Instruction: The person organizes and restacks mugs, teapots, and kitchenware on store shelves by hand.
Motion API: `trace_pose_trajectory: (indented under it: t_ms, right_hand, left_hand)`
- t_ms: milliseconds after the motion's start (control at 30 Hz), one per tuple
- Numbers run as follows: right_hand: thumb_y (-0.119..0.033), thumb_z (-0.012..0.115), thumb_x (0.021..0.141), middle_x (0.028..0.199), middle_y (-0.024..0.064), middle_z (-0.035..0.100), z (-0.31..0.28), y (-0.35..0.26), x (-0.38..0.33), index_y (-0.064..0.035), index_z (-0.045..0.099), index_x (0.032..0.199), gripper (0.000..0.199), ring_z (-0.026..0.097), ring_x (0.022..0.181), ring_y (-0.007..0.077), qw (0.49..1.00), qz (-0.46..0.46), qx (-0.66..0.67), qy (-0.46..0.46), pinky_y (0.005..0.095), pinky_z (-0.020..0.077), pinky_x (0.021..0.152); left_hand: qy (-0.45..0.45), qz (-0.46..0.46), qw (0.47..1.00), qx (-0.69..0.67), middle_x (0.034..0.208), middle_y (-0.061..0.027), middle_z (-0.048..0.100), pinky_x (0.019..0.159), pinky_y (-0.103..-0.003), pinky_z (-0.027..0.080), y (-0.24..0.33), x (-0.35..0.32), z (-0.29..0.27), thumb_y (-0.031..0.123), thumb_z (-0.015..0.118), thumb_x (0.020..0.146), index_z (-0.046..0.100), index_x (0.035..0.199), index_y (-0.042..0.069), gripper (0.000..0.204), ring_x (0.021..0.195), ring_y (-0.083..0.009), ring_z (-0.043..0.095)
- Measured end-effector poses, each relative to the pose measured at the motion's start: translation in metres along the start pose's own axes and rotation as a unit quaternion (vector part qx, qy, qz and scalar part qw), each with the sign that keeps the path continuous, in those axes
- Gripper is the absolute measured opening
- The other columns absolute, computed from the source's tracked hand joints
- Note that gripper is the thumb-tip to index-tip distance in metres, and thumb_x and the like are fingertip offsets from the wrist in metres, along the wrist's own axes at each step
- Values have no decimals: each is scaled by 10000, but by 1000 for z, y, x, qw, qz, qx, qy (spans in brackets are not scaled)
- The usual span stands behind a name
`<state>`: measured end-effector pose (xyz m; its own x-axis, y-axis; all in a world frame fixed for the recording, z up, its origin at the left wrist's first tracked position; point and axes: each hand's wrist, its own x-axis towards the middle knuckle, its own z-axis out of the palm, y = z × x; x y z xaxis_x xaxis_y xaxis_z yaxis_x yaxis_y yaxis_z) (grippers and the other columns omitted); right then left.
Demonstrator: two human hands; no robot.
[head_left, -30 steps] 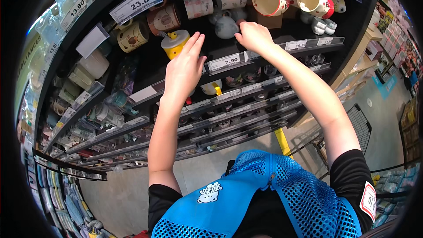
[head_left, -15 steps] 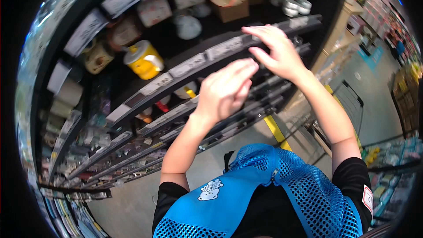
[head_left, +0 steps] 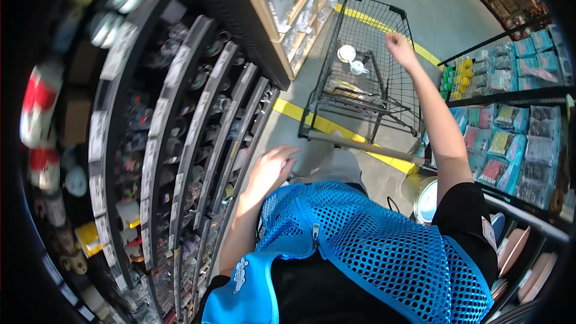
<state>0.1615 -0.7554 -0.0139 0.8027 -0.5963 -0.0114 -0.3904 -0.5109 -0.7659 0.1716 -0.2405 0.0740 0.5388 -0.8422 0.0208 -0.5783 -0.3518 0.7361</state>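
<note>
The cart (head_left: 366,78) stands ahead of the person. The shelving (head_left: 180,144) runs along the cart's left; racks of packets (head_left: 510,144) stand to its right. Two small round things (head_left: 351,60) lie in the cart. The right hand (head_left: 399,45) is over its far right rim; the left hand (head_left: 270,171) hangs nearer than the cart, beside the shelving.

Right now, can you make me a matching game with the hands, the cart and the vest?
Things:
1. right hand
2. left hand
3. shopping cart
4. mesh vest

States:
A. blue, on the person's chest
B. black wire, standing on the grey floor
C. stretched out at the cart's far rim
D. lowered near the waist, open

Pairs: 1-C, 2-D, 3-B, 4-A
</note>
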Motion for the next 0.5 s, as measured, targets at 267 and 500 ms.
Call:
trace_pose_trajectory:
  t_ms: [267,500]
  right_hand:
    - [-353,808,699,1277,278,528,151,237,56,-68,376,1410,879,518,1225,377,923,128,-238,-275,430,432,1014]
    - [-379,845,652,1343,227,459,234,317,99,-177,331,1459,978,487,1246,400,937,139,-191,-258,451,452,997]
  left_hand:
    - [-11,-275,959,-61,1034,-155,673,814,-371,526,-36,9,94,12,608,850,676,1041,25,203,947,-317,658]
    - [-115,-543,830,-61,1059,-188,661,818,-381,519,-47,-21,144,70,638,852,642,1144,36,294,921,-338,653]
